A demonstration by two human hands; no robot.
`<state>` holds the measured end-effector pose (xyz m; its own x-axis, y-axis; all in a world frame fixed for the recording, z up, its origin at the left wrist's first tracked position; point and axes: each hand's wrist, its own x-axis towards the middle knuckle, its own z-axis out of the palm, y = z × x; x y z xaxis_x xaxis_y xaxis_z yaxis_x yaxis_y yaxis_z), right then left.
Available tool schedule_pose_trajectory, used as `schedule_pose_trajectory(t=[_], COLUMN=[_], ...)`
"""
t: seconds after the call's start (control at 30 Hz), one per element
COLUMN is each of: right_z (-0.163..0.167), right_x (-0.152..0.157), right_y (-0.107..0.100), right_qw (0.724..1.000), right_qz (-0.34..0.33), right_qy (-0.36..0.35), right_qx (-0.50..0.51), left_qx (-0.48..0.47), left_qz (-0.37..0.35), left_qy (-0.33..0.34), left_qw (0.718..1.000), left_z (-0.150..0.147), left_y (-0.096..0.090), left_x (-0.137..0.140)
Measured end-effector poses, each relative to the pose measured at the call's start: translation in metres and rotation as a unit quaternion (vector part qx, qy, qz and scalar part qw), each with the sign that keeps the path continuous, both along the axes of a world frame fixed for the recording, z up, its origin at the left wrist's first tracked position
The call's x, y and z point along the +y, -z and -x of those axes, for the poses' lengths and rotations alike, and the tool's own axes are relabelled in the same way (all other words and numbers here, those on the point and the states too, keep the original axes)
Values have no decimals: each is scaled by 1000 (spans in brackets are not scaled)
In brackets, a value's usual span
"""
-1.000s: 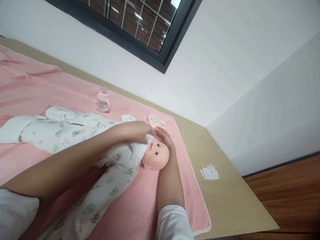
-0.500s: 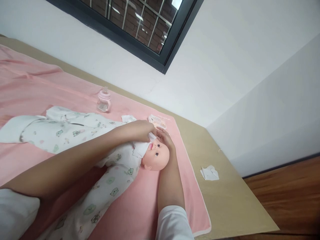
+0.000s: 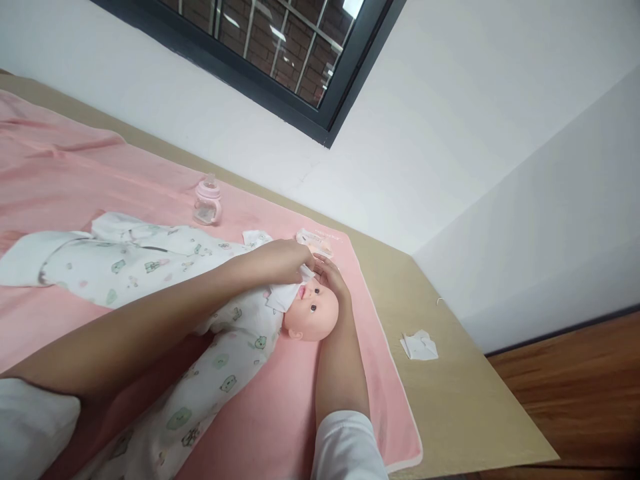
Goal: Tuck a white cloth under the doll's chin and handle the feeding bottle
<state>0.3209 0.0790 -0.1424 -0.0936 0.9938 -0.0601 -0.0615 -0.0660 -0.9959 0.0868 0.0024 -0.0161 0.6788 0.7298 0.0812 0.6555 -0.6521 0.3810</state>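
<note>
A baby doll (image 3: 313, 320) lies on its back in a white printed outfit (image 3: 220, 360), its bald head towards the right. My left hand (image 3: 283, 261) reaches across its chest, closed on a white tissue (image 3: 307, 272) at the far side of the chin. Another white patch of cloth (image 3: 283, 298) shows under the chin; whether it is the same piece I cannot tell. Around the top of the head bends my right arm. My right hand (image 3: 331, 275) rests along the far side of the head, fingers extended and partly hidden.
A pink baby bottle (image 3: 207, 203) with a handle stands beyond the doll on the pink blanket (image 3: 280, 400). A small printed packet (image 3: 315, 241) lies past my hands. On the tan tabletop (image 3: 450, 407) is a folded white tissue (image 3: 419, 345). A wall and window border the far side.
My left hand has shifted very slightly right along the doll's chin with the tissue. Everything else looks the same.
</note>
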Motion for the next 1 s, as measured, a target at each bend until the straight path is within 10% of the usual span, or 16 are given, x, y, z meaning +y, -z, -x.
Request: schedule_pose_trajectory(t=[1.0], right_z=[1], right_x=[1], right_y=[-2], right_qw=[998], right_qz=[14], right_qy=[-9], right_qx=[53], left_qx=[45], left_qz=[42], left_qy=[20], left_qw=[998], left_z=[-2], left_y=[-5], left_x=[-16])
